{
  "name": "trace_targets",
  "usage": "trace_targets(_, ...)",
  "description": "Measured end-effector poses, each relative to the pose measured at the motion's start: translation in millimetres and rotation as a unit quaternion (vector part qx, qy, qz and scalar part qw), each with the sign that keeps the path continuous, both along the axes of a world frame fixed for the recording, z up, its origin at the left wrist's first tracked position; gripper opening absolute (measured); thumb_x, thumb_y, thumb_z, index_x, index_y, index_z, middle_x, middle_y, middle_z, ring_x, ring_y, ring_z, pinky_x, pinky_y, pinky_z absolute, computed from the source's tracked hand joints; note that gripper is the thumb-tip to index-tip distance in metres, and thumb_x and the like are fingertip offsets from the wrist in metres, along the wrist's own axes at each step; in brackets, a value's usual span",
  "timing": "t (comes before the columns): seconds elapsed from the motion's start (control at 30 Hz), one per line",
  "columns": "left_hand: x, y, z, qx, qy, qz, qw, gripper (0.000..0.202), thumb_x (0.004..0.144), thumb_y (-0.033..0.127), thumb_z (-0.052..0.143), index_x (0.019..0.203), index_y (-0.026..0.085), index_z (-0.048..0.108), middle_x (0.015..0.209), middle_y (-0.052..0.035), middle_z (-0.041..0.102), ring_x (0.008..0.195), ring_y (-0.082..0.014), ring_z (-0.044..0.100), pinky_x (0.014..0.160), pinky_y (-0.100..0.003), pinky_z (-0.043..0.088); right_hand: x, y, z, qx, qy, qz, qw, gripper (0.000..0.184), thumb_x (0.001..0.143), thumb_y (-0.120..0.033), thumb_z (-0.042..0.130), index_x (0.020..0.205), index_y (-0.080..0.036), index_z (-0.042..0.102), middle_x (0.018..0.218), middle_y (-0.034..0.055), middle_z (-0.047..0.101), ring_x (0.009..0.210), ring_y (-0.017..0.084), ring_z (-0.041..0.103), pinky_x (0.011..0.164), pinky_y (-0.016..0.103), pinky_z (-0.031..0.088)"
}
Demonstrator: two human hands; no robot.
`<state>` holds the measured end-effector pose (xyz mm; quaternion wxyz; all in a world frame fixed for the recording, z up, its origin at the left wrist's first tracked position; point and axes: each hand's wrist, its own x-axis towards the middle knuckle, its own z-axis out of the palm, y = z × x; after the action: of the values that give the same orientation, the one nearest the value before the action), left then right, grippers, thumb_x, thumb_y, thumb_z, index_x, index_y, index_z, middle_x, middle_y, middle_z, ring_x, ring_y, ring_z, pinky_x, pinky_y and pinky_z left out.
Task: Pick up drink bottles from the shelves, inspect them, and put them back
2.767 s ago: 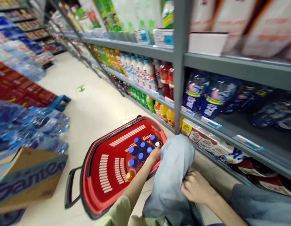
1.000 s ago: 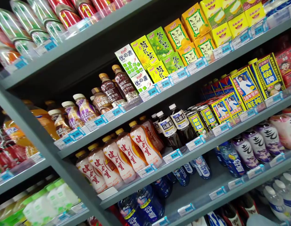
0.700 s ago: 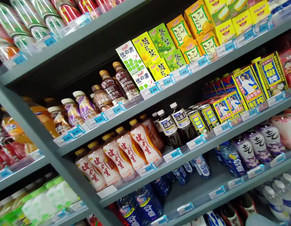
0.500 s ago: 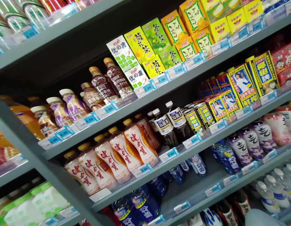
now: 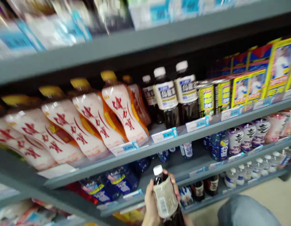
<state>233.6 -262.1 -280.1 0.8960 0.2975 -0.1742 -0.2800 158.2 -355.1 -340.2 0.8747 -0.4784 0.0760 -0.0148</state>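
A tea bottle (image 5: 164, 201) with dark liquid, a white cap and a pale label with a barcode tilts in front of the lower shelves. My left hand (image 5: 150, 202) is closed around its left side, thumb along the label. At the right side of the bottle, my right hand (image 5: 175, 186) shows fingers curled against it; the rest is mostly hidden or out of frame. Similar oolong tea bottles (image 5: 165, 94) with white caps stand on the shelf above, beside orange drink bottles (image 5: 123, 113) with yellow caps.
Yellow cans (image 5: 206, 99) and drink cartons (image 5: 241, 89) stand right of the tea. Price tags line the shelf edge (image 5: 164, 146). Blue bottles (image 5: 123, 180) and purple-labelled bottles (image 5: 248, 135) fill parts of the shelf below. A knee in blue-grey cloth (image 5: 245, 212) is at lower right.
The view has come closer to the tea and orange drink shelf and levelled out. Both hands and the tea bottle now show at the bottom; half a second ago neither was clearly in view.
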Motion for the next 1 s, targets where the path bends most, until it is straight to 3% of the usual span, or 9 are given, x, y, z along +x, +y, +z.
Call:
trace_targets(0.1, -9, -12, -8.5, -0.062, 0.082, 0.011, 0.995, 0.038, 0.085, 0.055, 0.06, 0.102, 0.021, 0.066, 0.087, -0.0045, 0.063, 0.062, -0.0155, 0.061, 0.054, -0.028, 0.053, -36, 0, -17.8, -0.002, 0.11, 0.086, 0.99, 0.058, 0.075, -0.073, 0.066, 0.105, -0.023, 0.068, 0.072, 0.0079, 0.075, 0.063, 0.03, 0.073, 0.062, 0.046, 0.059)
trace_targets(0.17, -9, -17, -10.9, -0.077, 0.099, -0.004, 0.992, 0.04, 0.08, 0.054, 0.064, 0.099, 0.019, 0.066, 0.085, -0.0048, 0.063, 0.061, -0.016, 0.061, 0.054, -0.029, 0.054, -51, -8, -18.2, -0.009, 0.094, 0.123, 0.988, 0.061, 0.075, -0.075, 0.066, 0.097, -0.018, 0.064, 0.065, 0.0078, 0.073, 0.059, 0.028, 0.071, 0.056, 0.04, 0.058)
trace_targets(0.27, 2, -19, -17.3, -0.09, 0.101, -0.009, 0.991, 0.042, 0.079, 0.053, 0.062, 0.101, 0.018, 0.064, 0.087, -0.006, 0.062, 0.064, -0.0183, 0.062, 0.056, -0.031, 0.055, -49, -20, -17.9, -0.035, 0.079, 0.132, 0.987, 0.049, 0.083, -0.066, 0.065, 0.097, -0.019, 0.064, 0.069, 0.0066, 0.073, 0.063, 0.024, 0.072, 0.057, 0.035, 0.059)
trace_targets(0.33, 7, -21, -20.3, -0.093, 0.108, -0.002, 0.99, 0.041, 0.081, 0.053, 0.058, 0.101, 0.018, 0.063, 0.087, -0.0062, 0.062, 0.064, -0.0185, 0.063, 0.056, -0.032, 0.055, -44, -25, -20.0, -0.026, 0.099, 0.137, 0.985, 0.046, 0.085, -0.063, 0.065, 0.098, -0.019, 0.064, 0.066, 0.0053, 0.073, 0.054, 0.021, 0.068, 0.049, 0.031, 0.056)
trace_targets(0.43, 9, -21, -19.5, -0.089, 0.119, 0.008, 0.989, 0.041, 0.083, 0.053, 0.053, 0.102, 0.018, 0.062, 0.088, -0.0067, 0.062, 0.063, -0.0179, 0.063, 0.056, -0.032, 0.055, -43, -25, -22.6, -0.027, 0.127, 0.137, 0.982, 0.048, 0.087, -0.063, 0.061, 0.101, -0.018, 0.063, 0.066, 0.0061, 0.072, 0.039, 0.017, 0.059, 0.033, 0.024, 0.043)
trace_targets(0.53, 12, -13, -14.6, -0.085, 0.127, 0.013, 0.988, 0.043, 0.084, 0.053, 0.052, 0.105, 0.018, 0.062, 0.09, -0.0074, 0.063, 0.065, -0.0179, 0.063, 0.057, -0.031, 0.055, -37, -16, -21.9, -0.027, 0.126, 0.14, 0.982, 0.053, 0.087, -0.065, 0.059, 0.106, -0.015, 0.061, 0.067, 0.0069, 0.073, 0.034, 0.015, 0.055, 0.027, 0.022, 0.036)
trace_targets(0.73, 12, 12, -7.4, -0.064, 0.142, 0.05, 0.986, 0.054, 0.081, 0.056, 0.053, 0.119, 0.018, 0.059, 0.103, -0.012, 0.066, 0.072, -0.0206, 0.066, 0.062, -0.035, 0.057, -17, 18, -2.9, 0.123, 0.078, 0.228, 0.963, 0.068, 0.079, -0.077, 0.052, 0.097, -0.013, 0.066, 0.065, 0.0078, 0.07, 0.047, 0.019, 0.062, 0.041, 0.026, 0.043)
trace_targets(0.9, 1, 25, -18.1, -0.04, 0.095, 0.039, 0.994, 0.076, 0.062, 0.072, 0.069, 0.12, 0.023, 0.056, 0.085, -0.0062, 0.062, 0.057, -0.0172, 0.06, 0.049, -0.033, 0.052, -27, 45, -2.5, 0.228, 0.105, 0.349, 0.903, 0.091, 0.071, -0.093, 0.029, 0.093, -0.013, 0.065, 0.049, 0.0045, 0.061, 0.036, 0.015, 0.05, 0.04, 0.026, 0.037)
trace_targets(1.0, -4, 30, -21.1, -0.046, 0.096, 0.053, 0.993, 0.068, 0.062, 0.068, 0.073, 0.112, 0.024, 0.057, 0.08, -0.0027, 0.058, 0.055, -0.0146, 0.057, 0.047, -0.029, 0.051, -32, 53, -7.3, 0.273, 0.107, 0.37, 0.882, 0.092, 0.071, -0.095, 0.026, 0.093, -0.013, 0.064, 0.048, 0.0037, 0.061, 0.033, 0.014, 0.046, 0.036, 0.024, 0.033)
